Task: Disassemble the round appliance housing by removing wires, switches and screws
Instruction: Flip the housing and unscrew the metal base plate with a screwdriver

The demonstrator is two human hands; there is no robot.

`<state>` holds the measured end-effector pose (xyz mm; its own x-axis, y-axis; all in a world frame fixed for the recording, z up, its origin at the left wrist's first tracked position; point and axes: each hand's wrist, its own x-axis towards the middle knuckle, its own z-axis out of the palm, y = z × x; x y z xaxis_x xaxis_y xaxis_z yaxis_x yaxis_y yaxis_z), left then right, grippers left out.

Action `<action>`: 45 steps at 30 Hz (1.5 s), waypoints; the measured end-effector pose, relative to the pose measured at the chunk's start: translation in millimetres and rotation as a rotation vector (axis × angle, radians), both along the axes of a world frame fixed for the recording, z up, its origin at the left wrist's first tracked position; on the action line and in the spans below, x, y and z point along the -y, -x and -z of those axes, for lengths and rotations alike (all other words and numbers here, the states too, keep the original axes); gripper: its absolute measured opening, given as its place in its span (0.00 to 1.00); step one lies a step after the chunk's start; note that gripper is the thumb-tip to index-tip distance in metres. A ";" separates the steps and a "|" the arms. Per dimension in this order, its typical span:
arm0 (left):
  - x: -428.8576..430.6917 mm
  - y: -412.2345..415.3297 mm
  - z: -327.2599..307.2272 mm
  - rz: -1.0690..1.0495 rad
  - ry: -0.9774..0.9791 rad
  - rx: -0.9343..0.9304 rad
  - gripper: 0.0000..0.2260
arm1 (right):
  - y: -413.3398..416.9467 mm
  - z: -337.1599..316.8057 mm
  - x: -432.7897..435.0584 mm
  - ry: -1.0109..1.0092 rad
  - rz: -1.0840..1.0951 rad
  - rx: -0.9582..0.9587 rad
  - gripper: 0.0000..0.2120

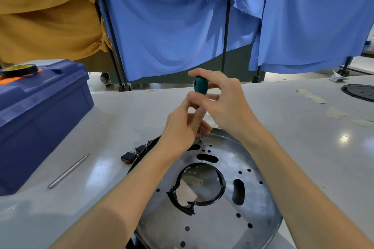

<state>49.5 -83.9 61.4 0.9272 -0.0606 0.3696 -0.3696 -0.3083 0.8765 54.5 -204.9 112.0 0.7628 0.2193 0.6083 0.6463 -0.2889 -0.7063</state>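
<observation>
The round metal housing [218,226] lies flat on the table in front of me, full of holes and slots, with a black ring-shaped wire [219,194] round its centre opening. A teal-handled screwdriver [200,85] stands upright with its thin tip on a small screw [200,140] near the housing's far rim. My right hand [224,103] grips the handle from the right. My left hand [180,129] pinches the lower part of the screwdriver from the left, hiding most of the shaft. Two black rocker switches [133,152] lie just left of the housing's rim.
A blue toolbox [40,115] with a roll of black tape [19,69] on its lid stands at the left. A loose metal bit shaft [67,172] lies on the table beside it. A black round part [360,92] sits at the far right. Blue and yellow cloths hang behind.
</observation>
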 end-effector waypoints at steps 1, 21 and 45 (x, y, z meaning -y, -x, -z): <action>-0.2 0.2 0.1 -0.004 0.008 0.002 0.06 | 0.6 0.1 -0.5 -0.009 -0.002 0.000 0.16; 0.3 0.0 2.3 -0.006 -0.074 0.017 0.08 | -1.2 -1.8 1.5 -0.018 0.021 0.007 0.19; 2.3 1.1 -2.0 0.039 -0.007 0.035 0.11 | 0.9 -3.9 1.6 -0.005 -0.031 -0.017 0.19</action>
<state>48.4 -86.2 63.4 0.9105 -0.0987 0.4016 -0.4121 -0.2989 0.8607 53.6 -206.4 115.9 0.7659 0.2398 0.5966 0.6428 -0.2656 -0.7185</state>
